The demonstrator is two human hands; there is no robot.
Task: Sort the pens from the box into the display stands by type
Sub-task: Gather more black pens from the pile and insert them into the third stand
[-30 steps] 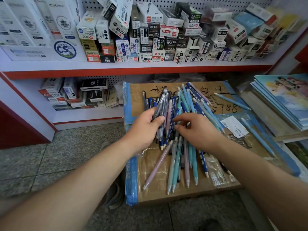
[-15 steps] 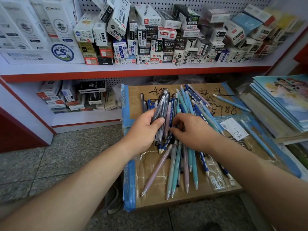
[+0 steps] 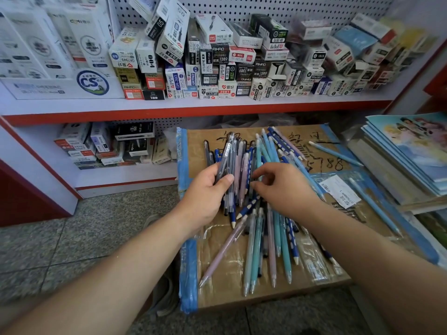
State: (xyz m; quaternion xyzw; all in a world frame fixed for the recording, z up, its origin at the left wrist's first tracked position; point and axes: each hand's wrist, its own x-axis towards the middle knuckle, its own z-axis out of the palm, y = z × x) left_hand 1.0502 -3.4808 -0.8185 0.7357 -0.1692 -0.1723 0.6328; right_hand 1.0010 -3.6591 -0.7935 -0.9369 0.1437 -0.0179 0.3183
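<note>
Pens: the loose pile (image 3: 273,228) sprawls across the top of the cardboard box (image 3: 225,293). There are pale blue, teal, pink and dotted dark-blue barrels, most with their tips pointing toward the person.
Left hand: the left hand (image 3: 205,194) grips a bundle of grey pens (image 3: 227,158), thumb clamped across it, at the pile's left edge. It's the same clutch as a second ago, and the bundle looks no thicker.
Right hand: here's the change! A second ago the right hand (image 3: 285,189) lay low over the pile, fingers stretched leftward. Now the knuckles are up and the fingertips (image 3: 257,174) curl toward the thumb, just beside the bundle. Whether a pen sits in that pinch, I cannot tell; the barrels crowd too close.
What it means: it looks like raking has turned into picking, one more pen about to be pulled for the left hand's bundle. Sorting is early, since most of the pile is still unsorted.
Display stands: none in view, so the bundle has no visible place to go yet.
Strays: a blue pen (image 3: 375,209) lies apart on the right, near a white label (image 3: 338,192).
Around: a red-edged shelf (image 3: 193,107) of boxed stock stands behind, with a stack of notebooks (image 3: 411,153) to the right.
</note>
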